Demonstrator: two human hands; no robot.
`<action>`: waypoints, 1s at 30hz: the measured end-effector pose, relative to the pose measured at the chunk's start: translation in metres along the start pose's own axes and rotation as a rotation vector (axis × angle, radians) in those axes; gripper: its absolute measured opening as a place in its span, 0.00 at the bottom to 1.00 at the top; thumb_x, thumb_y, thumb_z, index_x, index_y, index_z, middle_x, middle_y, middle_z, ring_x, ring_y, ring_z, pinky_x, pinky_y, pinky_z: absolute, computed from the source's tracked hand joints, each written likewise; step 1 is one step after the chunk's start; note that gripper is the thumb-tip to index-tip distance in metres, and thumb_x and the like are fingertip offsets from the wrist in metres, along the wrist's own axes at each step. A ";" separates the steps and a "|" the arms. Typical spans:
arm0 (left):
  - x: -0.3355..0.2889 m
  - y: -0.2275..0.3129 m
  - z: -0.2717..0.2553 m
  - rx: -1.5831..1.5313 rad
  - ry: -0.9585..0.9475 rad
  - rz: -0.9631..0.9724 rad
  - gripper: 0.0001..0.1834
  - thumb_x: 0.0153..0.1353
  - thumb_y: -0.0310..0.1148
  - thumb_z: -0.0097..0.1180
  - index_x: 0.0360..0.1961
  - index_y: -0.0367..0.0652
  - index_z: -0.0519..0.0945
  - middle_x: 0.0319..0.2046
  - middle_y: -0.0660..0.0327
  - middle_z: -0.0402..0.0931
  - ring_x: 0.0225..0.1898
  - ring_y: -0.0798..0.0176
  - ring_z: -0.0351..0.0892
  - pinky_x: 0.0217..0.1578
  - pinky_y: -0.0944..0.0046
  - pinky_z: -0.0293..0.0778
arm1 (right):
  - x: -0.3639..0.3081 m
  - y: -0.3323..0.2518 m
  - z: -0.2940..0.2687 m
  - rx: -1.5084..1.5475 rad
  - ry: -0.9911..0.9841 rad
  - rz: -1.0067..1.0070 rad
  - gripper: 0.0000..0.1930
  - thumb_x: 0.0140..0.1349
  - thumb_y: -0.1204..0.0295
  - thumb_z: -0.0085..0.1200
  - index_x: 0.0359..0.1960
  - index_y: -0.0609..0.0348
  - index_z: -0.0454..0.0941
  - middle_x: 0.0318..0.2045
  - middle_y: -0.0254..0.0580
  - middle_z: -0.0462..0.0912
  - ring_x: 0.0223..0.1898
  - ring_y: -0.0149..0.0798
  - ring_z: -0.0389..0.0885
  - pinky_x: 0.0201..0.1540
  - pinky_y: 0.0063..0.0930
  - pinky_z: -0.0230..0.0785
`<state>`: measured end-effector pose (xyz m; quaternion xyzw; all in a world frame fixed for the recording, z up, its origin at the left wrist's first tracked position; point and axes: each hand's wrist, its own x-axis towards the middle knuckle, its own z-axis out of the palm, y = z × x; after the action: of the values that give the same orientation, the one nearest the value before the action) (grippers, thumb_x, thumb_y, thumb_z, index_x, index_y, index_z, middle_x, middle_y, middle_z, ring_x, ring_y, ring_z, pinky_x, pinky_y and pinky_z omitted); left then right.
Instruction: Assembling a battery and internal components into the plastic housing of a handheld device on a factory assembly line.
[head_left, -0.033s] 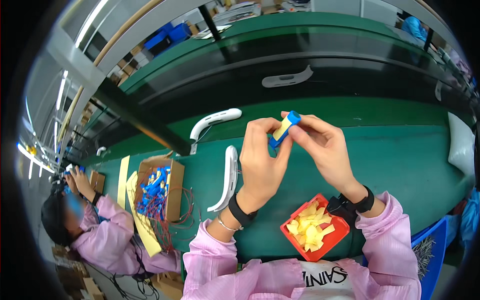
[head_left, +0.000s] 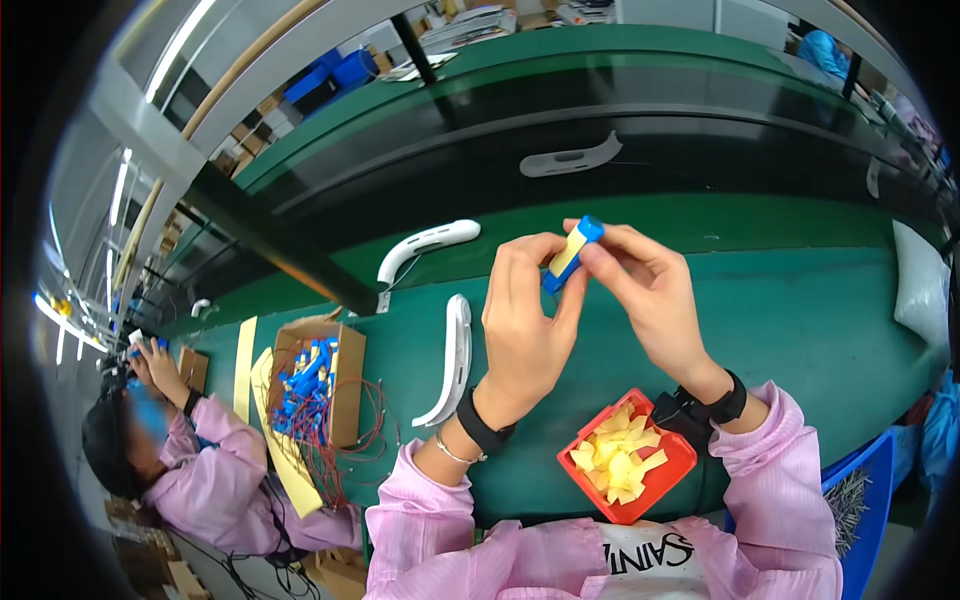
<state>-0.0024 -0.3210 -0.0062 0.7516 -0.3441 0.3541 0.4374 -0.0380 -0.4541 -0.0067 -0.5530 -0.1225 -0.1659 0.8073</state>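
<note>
1. Blue block [head_left: 573,256] with a pale yellow face [head_left: 568,250] is held up above the counter [head_left: 790,330], right of centre in the scene; it tilts, its upper end leaning far and to the right.
2. Left hand [head_left: 525,325] pinches the block's left side and lower end between thumb and fingers; right hand [head_left: 655,300] pinches near its upper end, thumb on the right side; both wrists wear black bands [head_left: 485,425].
3. Red tray [head_left: 680,466] rests on the near side of the counter, below the right forearm; it holds pale yellow pieces [head_left: 620,455]; a black object [head_left: 683,416] sits by its right corner, near the right wrist.
4. Cardboard box [head_left: 348,388] stands to the left, filled with blue-and-yellow blocks [head_left: 305,390]; thin red wires [head_left: 372,418] trail over its near edge; long yellow strips [head_left: 245,365] lie left of it.
5. One curved white shell [head_left: 457,350] lies just left of the left hand; another white shell [head_left: 430,238] lies farther off; a greyish shell [head_left: 570,160] rests on the far dark belt [head_left: 450,155].
6. Co-worker [head_left: 215,490] in pink sits at the far left, hands raised; blue bin [head_left: 875,520] at the near right contains thin metal pieces [head_left: 848,505].
</note>
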 end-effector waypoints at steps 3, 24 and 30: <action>0.014 0.002 0.003 -0.057 -0.001 0.016 0.12 0.54 0.20 0.64 0.40 0.35 0.79 0.35 0.53 0.78 0.36 0.54 0.79 0.34 0.61 0.75 | 0.011 -0.010 -0.017 -0.073 0.026 -0.018 0.16 0.64 0.76 0.58 0.52 0.70 0.77 0.43 0.38 0.77 0.45 0.30 0.80 0.49 0.24 0.75; 0.023 0.004 -0.003 -0.532 -0.062 -0.437 0.07 0.58 0.23 0.63 0.38 0.33 0.85 0.32 0.58 0.84 0.33 0.68 0.84 0.36 0.70 0.80 | 0.009 -0.014 -0.024 -0.396 0.004 -0.143 0.17 0.59 0.77 0.62 0.52 0.61 0.81 0.39 0.38 0.78 0.38 0.27 0.80 0.35 0.18 0.78; 0.025 0.009 -0.004 -0.562 -0.056 -0.452 0.07 0.59 0.22 0.61 0.38 0.32 0.83 0.33 0.58 0.84 0.35 0.68 0.84 0.38 0.68 0.82 | 0.009 -0.016 -0.021 -0.408 0.010 -0.186 0.18 0.59 0.76 0.62 0.53 0.60 0.81 0.40 0.38 0.78 0.39 0.29 0.80 0.36 0.20 0.79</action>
<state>0.0017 -0.3256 0.0200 0.6684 -0.2651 0.1195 0.6847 -0.0355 -0.4805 0.0028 -0.6903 -0.1328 -0.2637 0.6606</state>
